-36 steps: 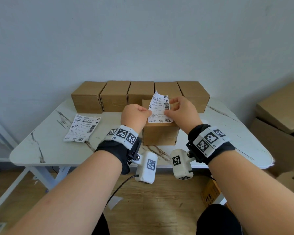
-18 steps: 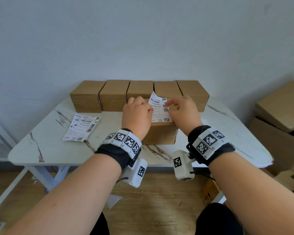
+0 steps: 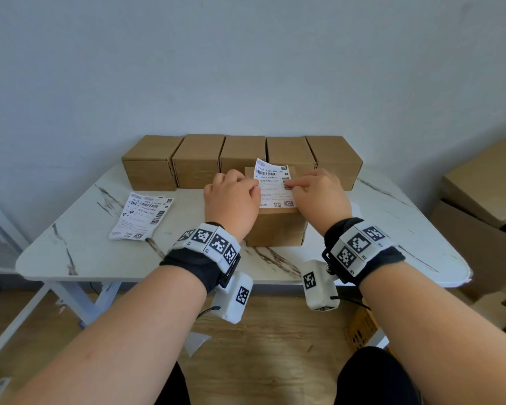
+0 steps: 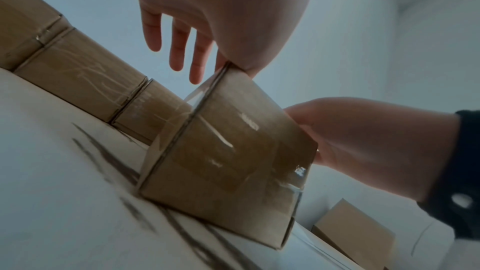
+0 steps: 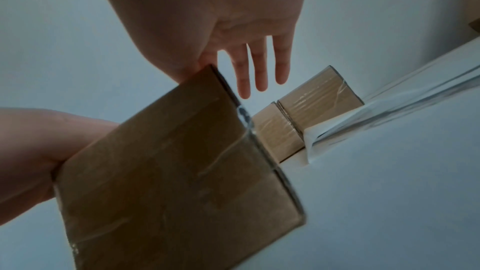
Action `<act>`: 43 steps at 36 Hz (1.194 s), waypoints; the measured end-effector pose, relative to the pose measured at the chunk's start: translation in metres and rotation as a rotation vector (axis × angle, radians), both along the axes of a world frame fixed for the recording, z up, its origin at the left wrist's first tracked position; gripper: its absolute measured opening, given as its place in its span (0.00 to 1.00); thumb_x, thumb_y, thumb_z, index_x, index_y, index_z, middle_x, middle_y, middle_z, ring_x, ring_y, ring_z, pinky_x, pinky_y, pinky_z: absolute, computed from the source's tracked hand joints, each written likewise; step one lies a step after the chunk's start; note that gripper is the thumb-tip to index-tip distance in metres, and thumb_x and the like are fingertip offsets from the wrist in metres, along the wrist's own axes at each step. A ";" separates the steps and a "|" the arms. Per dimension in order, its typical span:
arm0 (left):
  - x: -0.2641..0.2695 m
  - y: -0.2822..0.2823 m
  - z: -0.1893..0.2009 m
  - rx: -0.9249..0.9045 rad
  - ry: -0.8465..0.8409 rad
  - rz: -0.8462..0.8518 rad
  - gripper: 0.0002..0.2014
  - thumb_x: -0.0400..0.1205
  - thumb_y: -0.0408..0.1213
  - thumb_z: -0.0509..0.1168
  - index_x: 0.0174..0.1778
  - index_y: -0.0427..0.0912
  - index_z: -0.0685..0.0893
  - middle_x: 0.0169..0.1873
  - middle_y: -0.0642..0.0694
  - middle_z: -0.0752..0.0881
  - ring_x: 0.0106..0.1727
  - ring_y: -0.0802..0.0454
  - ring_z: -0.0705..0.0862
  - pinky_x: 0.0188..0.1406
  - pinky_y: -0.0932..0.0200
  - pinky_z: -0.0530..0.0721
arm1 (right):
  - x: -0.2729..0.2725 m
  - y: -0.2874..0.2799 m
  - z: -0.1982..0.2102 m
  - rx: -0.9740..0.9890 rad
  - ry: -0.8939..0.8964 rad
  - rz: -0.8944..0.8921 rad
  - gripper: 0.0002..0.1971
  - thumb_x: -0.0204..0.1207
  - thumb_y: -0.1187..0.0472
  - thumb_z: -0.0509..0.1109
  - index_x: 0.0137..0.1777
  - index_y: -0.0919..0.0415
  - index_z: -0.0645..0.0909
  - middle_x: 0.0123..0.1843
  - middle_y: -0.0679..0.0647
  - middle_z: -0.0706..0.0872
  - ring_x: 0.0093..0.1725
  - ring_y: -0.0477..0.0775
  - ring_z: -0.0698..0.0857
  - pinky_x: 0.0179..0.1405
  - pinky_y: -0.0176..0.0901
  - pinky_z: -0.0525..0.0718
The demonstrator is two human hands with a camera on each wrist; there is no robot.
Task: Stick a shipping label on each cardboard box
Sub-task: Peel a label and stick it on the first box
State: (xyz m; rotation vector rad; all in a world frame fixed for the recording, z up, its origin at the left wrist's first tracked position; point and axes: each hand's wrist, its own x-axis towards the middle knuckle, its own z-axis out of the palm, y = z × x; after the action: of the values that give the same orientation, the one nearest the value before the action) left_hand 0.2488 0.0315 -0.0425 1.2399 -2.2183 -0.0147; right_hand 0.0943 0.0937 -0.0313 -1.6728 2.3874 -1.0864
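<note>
A small cardboard box (image 3: pixel 275 229) stands at the front middle of the marble table (image 3: pixel 85 252). A white shipping label (image 3: pixel 275 188) lies along its top, near end down, far left corner still curled up. My left hand (image 3: pixel 231 197) holds the label's left edge and my right hand (image 3: pixel 322 194) its right edge. In the left wrist view the left hand (image 4: pixel 223 28) rests on the box (image 4: pixel 226 161) with three fingers straight past it. The right wrist view shows the same for the right hand (image 5: pixel 207 17) on the box (image 5: pixel 182 182). Thumbs and forefingers are hidden there.
Several bare cardboard boxes (image 3: pixel 240 159) stand in a row against the wall, right behind the front box. A small stack of labels (image 3: pixel 142 217) lies on the table's left part. Large cartons (image 3: pixel 485 200) are piled on the floor to the right.
Both hands have brought the label down from an upright hold onto the box top. The left wrist has dropped lower over the box.
</note>
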 end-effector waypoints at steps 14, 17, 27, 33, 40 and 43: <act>0.000 0.005 0.002 0.098 -0.093 -0.089 0.22 0.88 0.48 0.49 0.75 0.46 0.73 0.74 0.51 0.73 0.71 0.48 0.71 0.68 0.50 0.71 | 0.004 0.012 -0.015 -0.008 -0.150 0.134 0.19 0.82 0.50 0.64 0.71 0.49 0.80 0.74 0.51 0.73 0.75 0.52 0.69 0.69 0.40 0.67; 0.003 0.007 0.001 0.105 -0.117 -0.113 0.23 0.88 0.49 0.48 0.77 0.46 0.70 0.77 0.52 0.70 0.73 0.48 0.70 0.69 0.51 0.71 | 0.003 0.012 -0.018 -0.038 -0.240 0.139 0.17 0.86 0.54 0.59 0.71 0.49 0.80 0.72 0.52 0.74 0.71 0.52 0.72 0.70 0.42 0.72; 0.008 0.002 0.003 0.071 -0.203 -0.160 0.24 0.87 0.50 0.47 0.79 0.47 0.67 0.79 0.52 0.66 0.76 0.49 0.65 0.72 0.50 0.69 | 0.003 0.006 -0.019 -0.010 -0.241 0.137 0.18 0.86 0.53 0.58 0.72 0.48 0.79 0.73 0.51 0.72 0.72 0.52 0.71 0.73 0.46 0.72; 0.003 -0.005 0.008 0.060 -0.260 -0.236 0.24 0.86 0.47 0.47 0.79 0.51 0.67 0.79 0.55 0.67 0.77 0.53 0.62 0.76 0.48 0.60 | -0.002 -0.008 -0.013 0.044 -0.202 0.142 0.19 0.84 0.57 0.57 0.71 0.47 0.79 0.75 0.53 0.71 0.73 0.55 0.69 0.74 0.51 0.72; -0.002 -0.019 0.019 0.143 -0.233 -0.252 0.17 0.85 0.45 0.51 0.68 0.53 0.76 0.69 0.53 0.77 0.76 0.54 0.64 0.77 0.46 0.58 | -0.013 -0.028 -0.007 0.133 -0.183 0.148 0.20 0.83 0.55 0.55 0.71 0.42 0.79 0.70 0.52 0.74 0.59 0.50 0.77 0.44 0.32 0.76; -0.005 -0.027 0.023 0.205 -0.193 -0.238 0.14 0.87 0.44 0.51 0.64 0.53 0.78 0.62 0.52 0.80 0.71 0.51 0.70 0.72 0.46 0.65 | -0.016 -0.039 -0.005 0.189 -0.176 0.162 0.21 0.81 0.54 0.54 0.70 0.39 0.78 0.68 0.54 0.76 0.51 0.51 0.82 0.34 0.32 0.73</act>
State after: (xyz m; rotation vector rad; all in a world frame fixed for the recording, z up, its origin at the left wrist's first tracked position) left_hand 0.2436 0.0041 -0.0198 1.1137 -2.5756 -0.2297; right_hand 0.0788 0.0549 -0.0361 -1.6026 2.1313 -0.9098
